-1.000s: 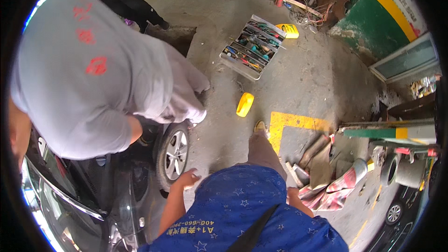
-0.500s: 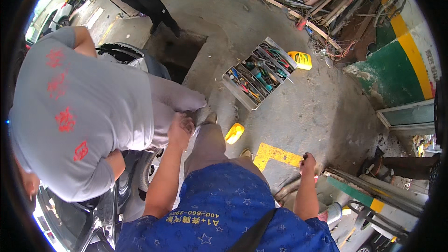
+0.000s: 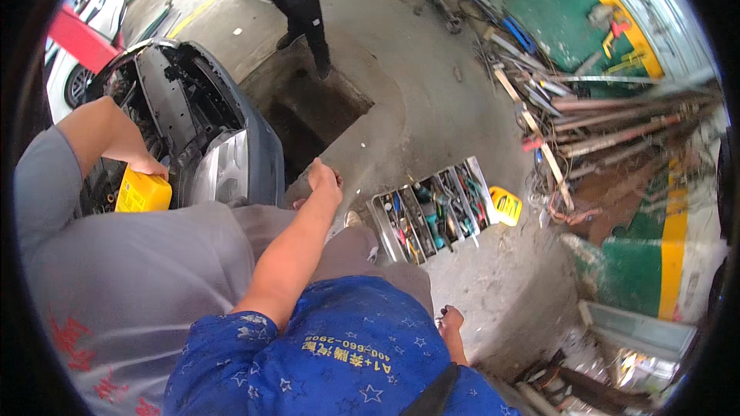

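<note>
My left hand (image 3: 325,177) is held out ahead of me at waist height, beside the co-worker's grey trousers, with its fingers curled in. Whatever it may hold is hidden. Lower and to the right, my right hand (image 3: 451,318) hangs by my side, also with curled fingers; a small dark spot shows at its fingertips, too small to name. On my left a co-worker in a grey shirt (image 3: 146,262) grips a yellow jug (image 3: 144,191) over the open front of a car (image 3: 223,166). An open metal toolbox (image 3: 385,231) full of hand tools lies on the floor ahead.
A floor pit (image 3: 339,115) lies ahead, with a person in black trousers (image 3: 289,0) standing at its far edge. Another yellow jug (image 3: 506,206) stands against the toolbox. Scrap wood and pipes (image 3: 609,127) are heaped at the right by the green wall (image 3: 632,262).
My view has swung left. My left hand has moved forward, and the right hand hangs closer to my body. The co-worker's jug has come into view; the yellow container near my feet is out of sight.
</note>
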Available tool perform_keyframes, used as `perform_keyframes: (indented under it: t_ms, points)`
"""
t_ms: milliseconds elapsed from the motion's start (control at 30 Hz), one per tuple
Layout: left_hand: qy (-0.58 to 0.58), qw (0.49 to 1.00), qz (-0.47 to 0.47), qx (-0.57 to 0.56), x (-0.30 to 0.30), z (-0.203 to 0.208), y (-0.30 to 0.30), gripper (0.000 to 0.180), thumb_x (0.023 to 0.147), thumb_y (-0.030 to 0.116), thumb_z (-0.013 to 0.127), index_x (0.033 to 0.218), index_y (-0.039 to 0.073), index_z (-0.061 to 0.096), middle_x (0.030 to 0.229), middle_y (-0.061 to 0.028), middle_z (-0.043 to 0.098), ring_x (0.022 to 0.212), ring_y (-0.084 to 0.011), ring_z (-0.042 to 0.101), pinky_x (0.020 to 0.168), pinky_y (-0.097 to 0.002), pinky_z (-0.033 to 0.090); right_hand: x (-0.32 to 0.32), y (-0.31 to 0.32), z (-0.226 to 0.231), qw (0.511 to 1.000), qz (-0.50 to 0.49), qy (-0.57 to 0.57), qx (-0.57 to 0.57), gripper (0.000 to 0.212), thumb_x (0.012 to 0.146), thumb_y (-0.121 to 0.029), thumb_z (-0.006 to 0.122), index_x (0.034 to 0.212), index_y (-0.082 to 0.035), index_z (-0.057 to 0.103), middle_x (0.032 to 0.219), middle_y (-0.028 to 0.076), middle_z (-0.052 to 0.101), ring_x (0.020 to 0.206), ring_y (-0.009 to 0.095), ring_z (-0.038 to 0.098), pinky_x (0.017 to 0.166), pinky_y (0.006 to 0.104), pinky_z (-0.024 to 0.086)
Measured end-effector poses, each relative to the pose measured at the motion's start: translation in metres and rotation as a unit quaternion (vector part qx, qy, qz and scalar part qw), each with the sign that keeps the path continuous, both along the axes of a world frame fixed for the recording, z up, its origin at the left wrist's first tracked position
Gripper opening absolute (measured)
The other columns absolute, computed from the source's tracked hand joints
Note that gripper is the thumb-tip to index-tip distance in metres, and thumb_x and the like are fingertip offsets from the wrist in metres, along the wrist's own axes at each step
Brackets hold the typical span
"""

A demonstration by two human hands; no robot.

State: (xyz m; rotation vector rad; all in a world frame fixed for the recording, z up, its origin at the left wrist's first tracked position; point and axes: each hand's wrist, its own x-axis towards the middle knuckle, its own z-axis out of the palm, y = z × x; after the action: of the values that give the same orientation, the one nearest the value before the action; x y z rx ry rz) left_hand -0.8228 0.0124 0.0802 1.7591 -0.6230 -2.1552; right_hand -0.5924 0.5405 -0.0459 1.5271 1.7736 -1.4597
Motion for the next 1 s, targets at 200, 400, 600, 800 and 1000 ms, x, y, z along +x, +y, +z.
perform_keyframes:
  t_ms: [200,400,600,800,1000]
  points:
    - [-0.011,0.997,-0.009,-0.074,-0.025,-0.012,-0.061,0.037,0.105,0.046,0.049,0.094,0.011,0.054,0.077,-0.0049,0.058,0.065,-0.0161,0.055,0.058,-0.0321,0.046,-0.141,0.004,0.017,0.998,0.039,-0.045,-0.012,0.021,0.096,-0.014,0.056,0.112,-0.006,0.067,0.096,0.010,0.065,0.074,0.022,0.057,0.051,0.0349,0.040]
    - [-0.053,0.996,-0.001,0.069,0.004,-0.050,-0.100,0.029,0.101,0.038,0.056,0.096,0.009,0.059,0.078,-0.0050,0.060,0.065,-0.0168,0.055,0.059,-0.0315,0.047,-0.302,0.001,-0.028,0.980,0.115,-0.140,-0.077,0.023,0.099,-0.013,0.046,0.110,-0.009,0.065,0.097,0.007,0.062,0.083,0.022,0.056,0.063,0.0396,0.040]
    - [-0.015,1.000,-0.011,0.002,0.028,-0.104,-0.143,0.020,0.096,0.029,0.058,0.093,0.009,0.062,0.076,-0.0035,0.061,0.060,-0.0155,0.055,0.053,-0.0333,0.044,-0.538,-0.152,-0.095,0.730,0.665,-0.059,0.148,0.020,0.094,-0.025,0.056,0.103,-0.013,0.069,0.098,0.008,0.067,0.084,0.026,0.063,0.064,0.0426,0.046]
    - [-0.423,0.903,0.011,-0.069,0.047,-0.122,-0.115,0.041,0.097,0.035,0.056,0.106,-0.001,0.070,0.098,-0.0210,0.071,0.085,-0.0342,0.067,0.075,-0.0470,0.052,-0.867,-0.368,-0.038,0.798,0.601,0.027,-0.024,0.017,0.091,-0.023,0.058,0.091,-0.011,0.071,0.089,0.010,0.067,0.076,0.025,0.063,0.059,0.0418,0.050]
    - [-0.442,0.879,-0.001,-0.180,-0.030,-0.054,-0.111,0.048,0.097,0.043,0.058,0.108,-0.001,0.072,0.106,-0.0283,0.071,0.104,-0.0449,0.068,0.090,-0.0494,0.052,-1.007,-0.586,0.094,0.746,0.634,0.201,-0.031,0.019,0.096,-0.030,0.060,0.101,-0.012,0.062,0.087,0.004,0.064,0.073,0.018,0.056,0.056,0.0361,0.044]
